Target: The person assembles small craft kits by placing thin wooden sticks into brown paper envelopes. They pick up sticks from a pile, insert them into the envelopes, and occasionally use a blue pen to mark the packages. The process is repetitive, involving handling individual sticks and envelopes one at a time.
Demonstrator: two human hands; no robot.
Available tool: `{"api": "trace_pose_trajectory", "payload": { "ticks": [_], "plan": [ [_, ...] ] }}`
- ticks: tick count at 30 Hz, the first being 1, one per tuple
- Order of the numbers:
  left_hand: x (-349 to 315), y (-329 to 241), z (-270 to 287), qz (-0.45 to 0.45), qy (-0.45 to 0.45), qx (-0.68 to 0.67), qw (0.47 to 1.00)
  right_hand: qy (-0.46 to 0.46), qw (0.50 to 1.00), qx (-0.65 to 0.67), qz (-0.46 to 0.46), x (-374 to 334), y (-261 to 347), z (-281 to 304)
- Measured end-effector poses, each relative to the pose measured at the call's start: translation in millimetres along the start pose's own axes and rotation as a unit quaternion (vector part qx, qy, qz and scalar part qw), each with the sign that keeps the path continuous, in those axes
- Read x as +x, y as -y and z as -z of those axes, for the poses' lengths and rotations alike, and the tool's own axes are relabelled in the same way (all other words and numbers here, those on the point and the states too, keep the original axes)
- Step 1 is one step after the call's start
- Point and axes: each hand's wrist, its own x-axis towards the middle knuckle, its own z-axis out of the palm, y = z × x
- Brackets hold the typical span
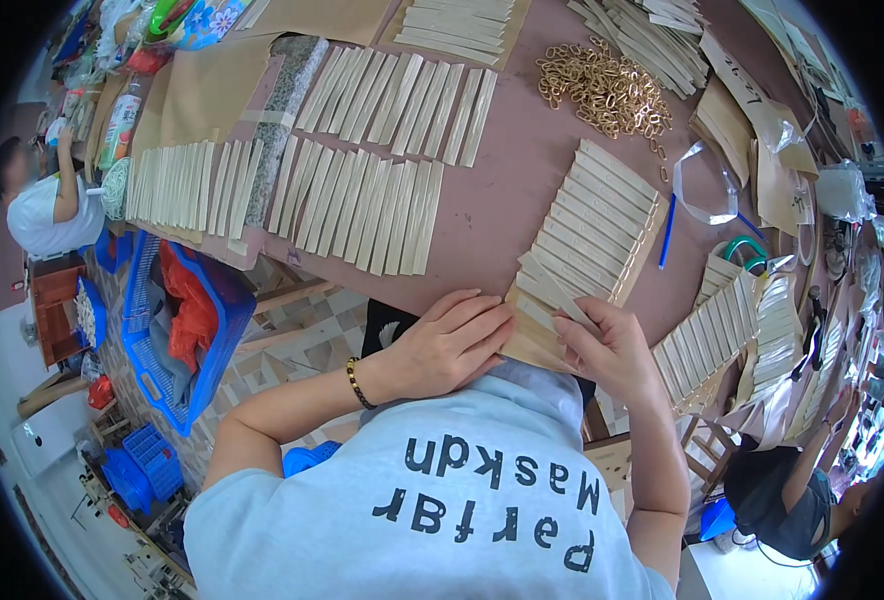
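My right hand (610,345) pinches one end of a pale gold strip (560,292). The strip slants over a brown cardboard sheet (532,338), whose upper part carries a row of similar strips (597,220). Small gold links run along that row's right edge. My left hand (452,345) lies flat at the sheet's left edge near the table's front, fingers stretched out; nothing shows in it. Left of the sheet, loose strips lie side by side in two rows, a far row (392,105) and a nearer row (357,205).
A heap of gold oval links (607,90) lies beyond the cardboard. To its right are a blue pen (668,232), a clear plastic loop (704,190) and green-handled scissors (745,254). A blue basket (152,330) stands left on the floor. Other people are at both sides.
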Motion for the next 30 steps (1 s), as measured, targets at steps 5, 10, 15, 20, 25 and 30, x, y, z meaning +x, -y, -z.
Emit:
{"api": "trace_pose_trajectory", "payload": {
  "ticks": [5,10,15,20,25,30],
  "plan": [
    [-1,-1,-1,0.004,-0.009,-0.003,1.000,-0.022,0.999,-0.035,0.032,-1,6,-4],
    [0,-1,-2,0.004,-0.015,0.003,1.000,-0.033,0.998,-0.047,0.009,6,-1,-9],
    [-2,-1,-3,0.009,-0.015,0.002,1.000,-0.029,0.999,-0.040,-0.004,11,-1,-11],
    [-3,-1,-4,0.010,-0.023,0.002,1.000,-0.032,0.998,-0.047,-0.020,13,2,-12],
    [0,-1,-3,0.020,-0.002,0.009,1.000,-0.038,0.998,-0.056,-0.014,12,0,-9],
    [-1,-4,-3,0.028,0.006,0.025,0.999,-0.091,0.994,0.028,-0.047,-8,-9,6]
  ]
}}
